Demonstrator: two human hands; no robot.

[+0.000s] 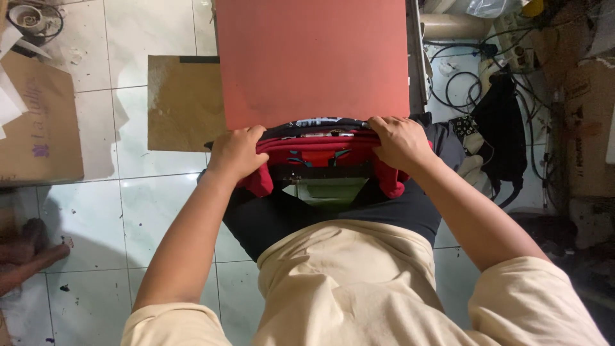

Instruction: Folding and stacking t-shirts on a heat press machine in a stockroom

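A red and black garment (320, 150) is bunched at the near edge of a flat red pad (314, 57). My left hand (236, 154) grips the garment's left side, fingers curled over the red fabric. On the right side, my right hand (398, 142) grips the same garment at the pad's near corner. More black fabric (397, 211) hangs down below the pad toward my body. What lies under the pad is hidden.
A brown cardboard sheet (182, 102) lies on the white tiled floor (96, 211) left of the pad. Another cardboard piece (38, 122) sits far left. Cables (461, 83), a dark cloth (500, 128) and boxes (586, 122) crowd the right side.
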